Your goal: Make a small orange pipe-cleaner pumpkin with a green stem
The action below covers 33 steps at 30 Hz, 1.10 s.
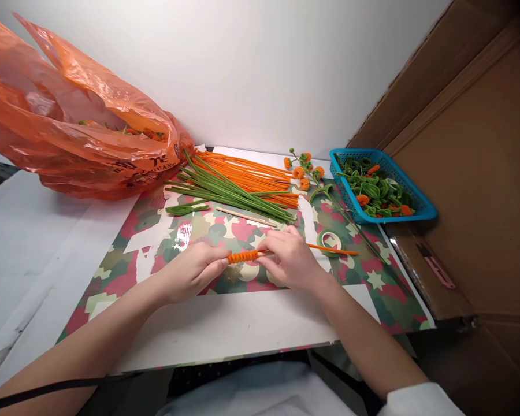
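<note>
Left hand (195,270) and right hand (291,260) pinch an orange pipe cleaner (242,256) (coiled tightly around a stick) mid-table, steadying both ends.

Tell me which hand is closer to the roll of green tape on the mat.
Right. The right hand sits just left of the green tape roll, almost touching it; the left hand is farther left, beyond the coiled orange pipe cleaner.
</note>
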{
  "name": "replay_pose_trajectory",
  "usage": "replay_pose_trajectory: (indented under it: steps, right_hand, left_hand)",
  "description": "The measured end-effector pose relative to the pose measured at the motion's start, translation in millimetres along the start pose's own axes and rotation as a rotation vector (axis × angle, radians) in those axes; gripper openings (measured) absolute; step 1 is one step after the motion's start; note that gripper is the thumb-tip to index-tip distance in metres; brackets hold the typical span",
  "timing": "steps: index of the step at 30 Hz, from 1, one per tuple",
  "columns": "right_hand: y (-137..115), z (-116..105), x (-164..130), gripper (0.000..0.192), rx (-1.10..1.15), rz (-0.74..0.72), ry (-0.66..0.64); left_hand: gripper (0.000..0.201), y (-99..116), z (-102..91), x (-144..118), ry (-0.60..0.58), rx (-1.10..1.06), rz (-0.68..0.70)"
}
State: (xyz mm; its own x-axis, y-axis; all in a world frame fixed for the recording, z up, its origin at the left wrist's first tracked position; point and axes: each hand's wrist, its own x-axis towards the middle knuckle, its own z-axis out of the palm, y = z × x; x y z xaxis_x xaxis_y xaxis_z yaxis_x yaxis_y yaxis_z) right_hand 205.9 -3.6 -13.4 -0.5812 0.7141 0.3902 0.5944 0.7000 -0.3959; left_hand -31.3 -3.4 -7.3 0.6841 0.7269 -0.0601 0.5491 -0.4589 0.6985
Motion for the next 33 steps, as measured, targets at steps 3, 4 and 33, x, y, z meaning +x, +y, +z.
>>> replay_pose_trajectory:
  steps: [3, 4, 33]
  right_hand:
    - [0.6, 2.2, 0.1, 0.013, -0.104, -0.017, 0.017]
    - [0.3, 2.8, 0.4, 0.012, -0.122, 0.002, 0.018]
    - [0.0, 17.1, -1.5, 0.018, -0.062, 0.120, 0.190]
  left_hand:
    - [0.033, 2.7, 3.5, 0.3, 0.025, 0.070, -0.033]
    - [0.032, 3.9, 5.4, 0.7, 0.051, 0.113, -0.045]
    - [0.028, 5.5, 24.1, 4.2, 0.271, 0.485, -0.026]
